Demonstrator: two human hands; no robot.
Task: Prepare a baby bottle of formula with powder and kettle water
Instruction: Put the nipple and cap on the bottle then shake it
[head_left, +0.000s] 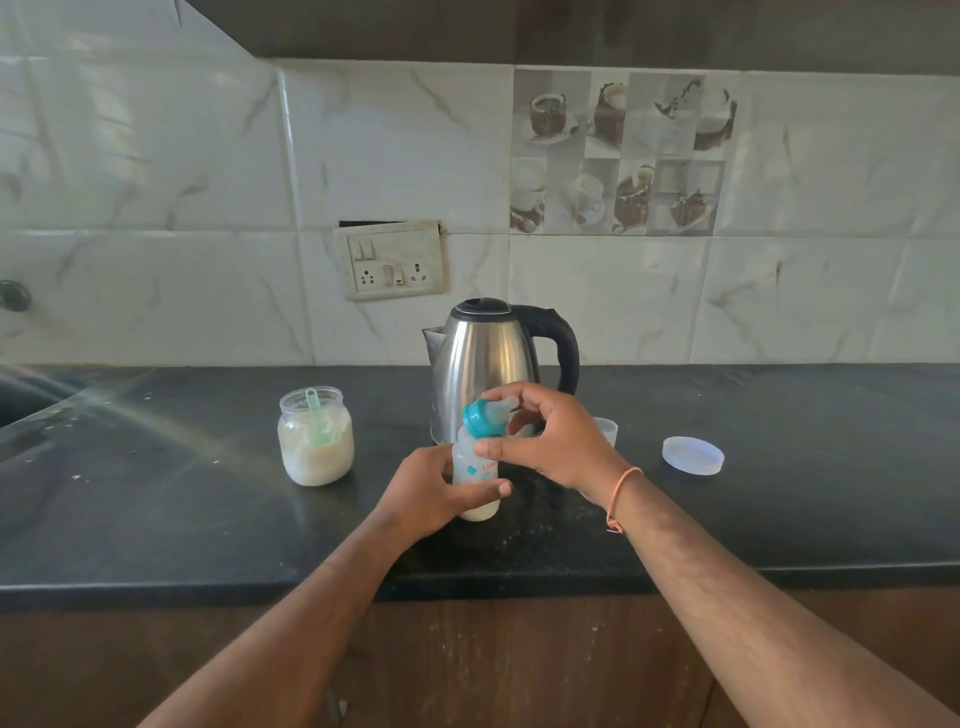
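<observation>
A clear baby bottle (475, 475) with pale milky liquid at its bottom stands on the black counter (208, 519). My left hand (431, 491) grips its body. My right hand (550, 441) holds the teal collar with teat (485, 417) tilted over the bottle's mouth. Behind them stands a steel kettle (485, 358) with a black lid and handle. To the left sits an open glass jar of formula powder (316, 436) with a green scoop (318, 423) standing in it.
A white round lid (693, 455) lies on the counter to the right. A small clear cap (607, 431) peeks out behind my right hand. A switch and socket plate (392, 260) is on the tiled wall. A sink edge (31, 400) shows at far left.
</observation>
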